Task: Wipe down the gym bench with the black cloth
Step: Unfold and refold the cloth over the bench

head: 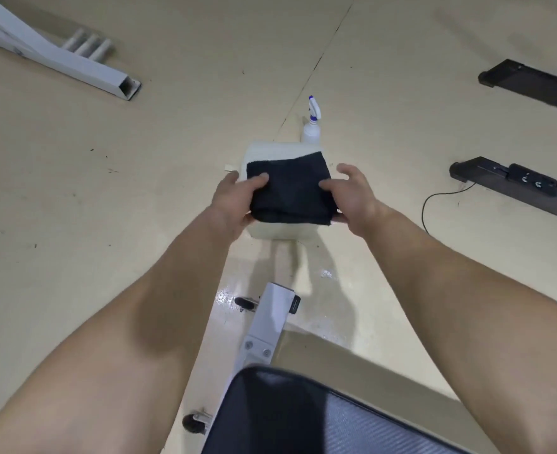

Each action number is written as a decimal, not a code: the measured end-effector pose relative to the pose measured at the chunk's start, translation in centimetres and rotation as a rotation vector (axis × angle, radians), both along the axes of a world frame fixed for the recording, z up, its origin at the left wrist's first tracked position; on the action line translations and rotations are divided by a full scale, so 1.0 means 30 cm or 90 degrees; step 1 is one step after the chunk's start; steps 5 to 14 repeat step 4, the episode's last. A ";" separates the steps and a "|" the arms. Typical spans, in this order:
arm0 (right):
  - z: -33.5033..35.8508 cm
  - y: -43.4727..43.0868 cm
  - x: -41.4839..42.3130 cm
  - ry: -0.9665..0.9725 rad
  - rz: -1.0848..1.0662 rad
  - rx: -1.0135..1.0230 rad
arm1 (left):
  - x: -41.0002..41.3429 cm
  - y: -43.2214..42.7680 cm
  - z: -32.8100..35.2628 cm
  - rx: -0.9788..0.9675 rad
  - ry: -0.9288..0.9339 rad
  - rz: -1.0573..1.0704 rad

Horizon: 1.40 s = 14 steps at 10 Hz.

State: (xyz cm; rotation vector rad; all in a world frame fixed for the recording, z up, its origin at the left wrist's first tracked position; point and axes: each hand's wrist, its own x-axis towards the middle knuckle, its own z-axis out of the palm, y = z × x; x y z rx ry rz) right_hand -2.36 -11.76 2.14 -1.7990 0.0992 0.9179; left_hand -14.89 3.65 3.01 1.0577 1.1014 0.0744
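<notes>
A folded black cloth (290,188) lies on top of a cream box-shaped block (280,149) in the middle of the view. My left hand (234,201) grips the cloth's left edge, thumb on top. My right hand (352,194) holds its right edge, thumb on top and fingers partly spread. The gym bench shows at the bottom: a black padded seat (303,417) on a white metal frame (270,322) with small black wheels (193,422). Both forearms reach out over the bench.
A white spray bottle (313,122) with a blue nozzle stands just behind the block. A white metal frame (57,57) lies at the upper left. Black equipment bars (512,178) and a thin black cable (434,198) lie on the right. The floor near the bench frame looks wet.
</notes>
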 end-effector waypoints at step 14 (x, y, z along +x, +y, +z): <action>0.016 -0.082 -0.066 -0.081 0.213 -0.281 | -0.126 0.017 0.023 0.255 0.261 -0.356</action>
